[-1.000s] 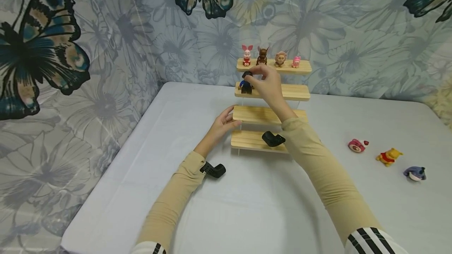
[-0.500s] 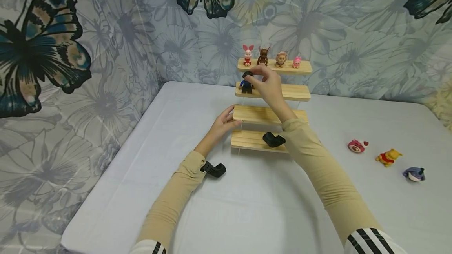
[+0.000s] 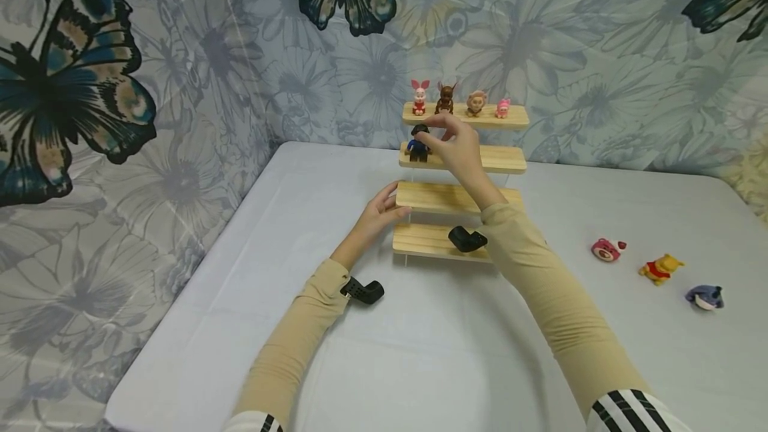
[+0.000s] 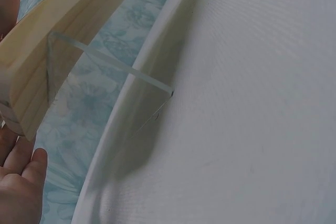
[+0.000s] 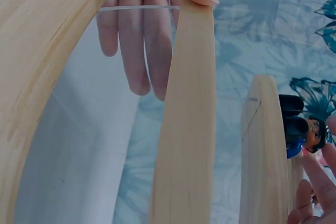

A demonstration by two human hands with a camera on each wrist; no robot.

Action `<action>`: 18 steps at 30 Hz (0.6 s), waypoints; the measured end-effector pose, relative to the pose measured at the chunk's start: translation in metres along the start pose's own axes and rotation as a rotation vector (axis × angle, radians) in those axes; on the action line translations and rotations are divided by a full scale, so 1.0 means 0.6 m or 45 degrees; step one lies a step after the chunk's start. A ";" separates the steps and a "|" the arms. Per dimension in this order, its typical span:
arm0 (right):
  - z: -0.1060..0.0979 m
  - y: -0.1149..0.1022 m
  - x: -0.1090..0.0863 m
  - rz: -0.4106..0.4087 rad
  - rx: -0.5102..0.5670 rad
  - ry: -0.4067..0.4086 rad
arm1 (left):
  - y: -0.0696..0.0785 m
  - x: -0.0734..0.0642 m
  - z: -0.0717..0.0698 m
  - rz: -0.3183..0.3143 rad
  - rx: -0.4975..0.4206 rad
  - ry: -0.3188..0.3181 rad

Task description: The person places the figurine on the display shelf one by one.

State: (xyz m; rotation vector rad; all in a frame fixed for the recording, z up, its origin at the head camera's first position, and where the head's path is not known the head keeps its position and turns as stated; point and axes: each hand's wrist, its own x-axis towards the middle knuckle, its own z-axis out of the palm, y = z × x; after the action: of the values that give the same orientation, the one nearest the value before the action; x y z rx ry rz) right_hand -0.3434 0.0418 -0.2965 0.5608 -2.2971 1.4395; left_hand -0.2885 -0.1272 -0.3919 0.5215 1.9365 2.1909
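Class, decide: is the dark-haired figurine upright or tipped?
Upright: in the head view, the figurine stands legs down on the second-highest shelf, head up beside the right hand.

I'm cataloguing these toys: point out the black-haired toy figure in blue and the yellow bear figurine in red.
Black-haired toy figure in blue (image 3: 418, 146), head view: on its torso.
Yellow bear figurine in red (image 3: 659, 271), head view: on its red shirt.

Over the last second the head view has tipped slightly, so the wooden shelf (image 3: 438, 196) sits a touch lower in it. The wrist of the right hand (image 3: 459, 147) has shifted faintly rightward, and the toy figure (image 3: 418, 148) at its fingertips shows its legs more distinctly.
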 end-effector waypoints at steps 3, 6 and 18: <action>-0.003 0.005 -0.003 -0.002 0.023 0.021 | -0.004 0.002 -0.001 -0.004 0.007 0.004; -0.009 0.010 -0.007 -0.006 0.037 0.039 | -0.016 0.009 -0.005 -0.009 -0.002 0.021; -0.038 0.022 -0.018 0.007 -0.012 0.023 | -0.030 0.012 -0.007 0.019 0.013 0.054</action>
State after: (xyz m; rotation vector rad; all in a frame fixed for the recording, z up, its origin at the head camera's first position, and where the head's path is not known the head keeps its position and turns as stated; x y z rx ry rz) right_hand -0.3386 0.0695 -0.3029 0.5369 -2.2917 1.4293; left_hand -0.2984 -0.1264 -0.4087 0.4969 1.9724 2.2193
